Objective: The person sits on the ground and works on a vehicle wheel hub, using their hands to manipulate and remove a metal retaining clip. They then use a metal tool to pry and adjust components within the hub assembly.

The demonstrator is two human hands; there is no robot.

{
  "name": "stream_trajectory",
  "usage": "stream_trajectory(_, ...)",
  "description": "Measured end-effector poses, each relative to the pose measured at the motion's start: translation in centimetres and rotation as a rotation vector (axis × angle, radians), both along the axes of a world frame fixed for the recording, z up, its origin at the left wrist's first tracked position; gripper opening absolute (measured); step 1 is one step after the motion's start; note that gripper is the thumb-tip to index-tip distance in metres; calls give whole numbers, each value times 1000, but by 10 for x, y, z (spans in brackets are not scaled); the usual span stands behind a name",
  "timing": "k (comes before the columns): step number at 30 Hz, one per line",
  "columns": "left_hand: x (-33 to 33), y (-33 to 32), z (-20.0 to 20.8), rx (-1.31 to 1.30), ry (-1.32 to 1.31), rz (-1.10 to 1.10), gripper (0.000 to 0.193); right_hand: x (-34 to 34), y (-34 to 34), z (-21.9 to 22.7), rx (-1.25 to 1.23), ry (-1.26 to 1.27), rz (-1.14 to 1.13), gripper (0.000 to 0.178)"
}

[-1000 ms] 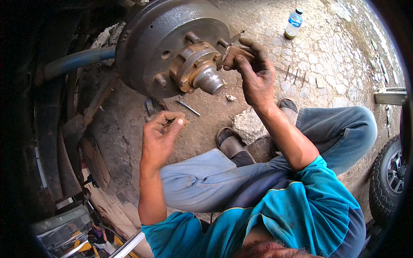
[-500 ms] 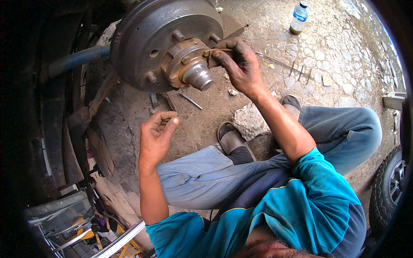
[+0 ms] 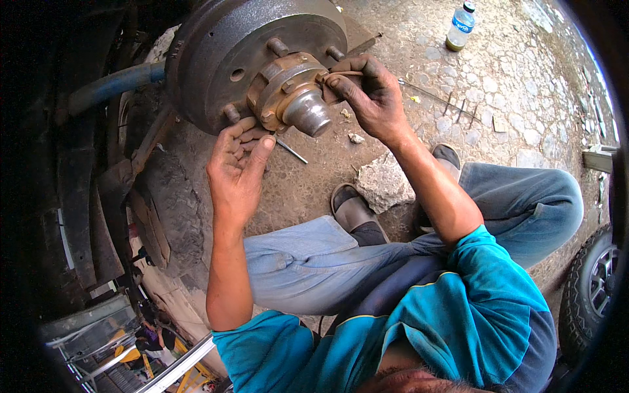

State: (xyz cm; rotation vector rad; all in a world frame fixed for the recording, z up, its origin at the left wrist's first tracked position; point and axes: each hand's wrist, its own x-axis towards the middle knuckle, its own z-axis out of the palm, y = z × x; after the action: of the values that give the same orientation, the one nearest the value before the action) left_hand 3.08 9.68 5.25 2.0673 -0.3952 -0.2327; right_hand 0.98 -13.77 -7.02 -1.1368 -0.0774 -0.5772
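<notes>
A dark brake drum point(image 3: 209, 78) with several studs stands at the upper left. From its middle juts a rust-brown wheel hub point(image 3: 278, 85) with bolts round its flange and a shiny metal cap point(image 3: 309, 118). My right hand point(image 3: 370, 98) pinches a thin, brown, sheet-like piece point(image 3: 329, 93) between thumb and fingers against the hub's right side; its exact kind is unclear. Below the hub, my left hand point(image 3: 237, 167) has its palm turned up and its thumb apart from the fingers. Those fingertips reach the hub's lower left edge near a stud, with nothing visible in them.
On the ground below the hub lies a metal rod point(image 3: 291, 150). A rough stone block point(image 3: 383, 183) sits by my sandalled feet. A bottle point(image 3: 459, 27) stands at the upper right, and a spare wheel point(image 3: 593, 288) at the right edge. A blue pipe point(image 3: 114, 86) runs left of the drum.
My left hand has risen from lower down to the hub's lower edge, its thumb spreading from the fingers. My right hand stays at the hub's side with the thin brown piece.
</notes>
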Motion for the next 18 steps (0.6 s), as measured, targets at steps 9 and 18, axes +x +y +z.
stream_trajectory(9, 11, -2, 2, -7, 108, 6, 44, 2, -1, 0, -42, -3, -45, 16)
stream_trajectory(18, 13, 2, -7, -23, 117, 29, 43, 3, 2, 3, -75, 6, -82, 20)
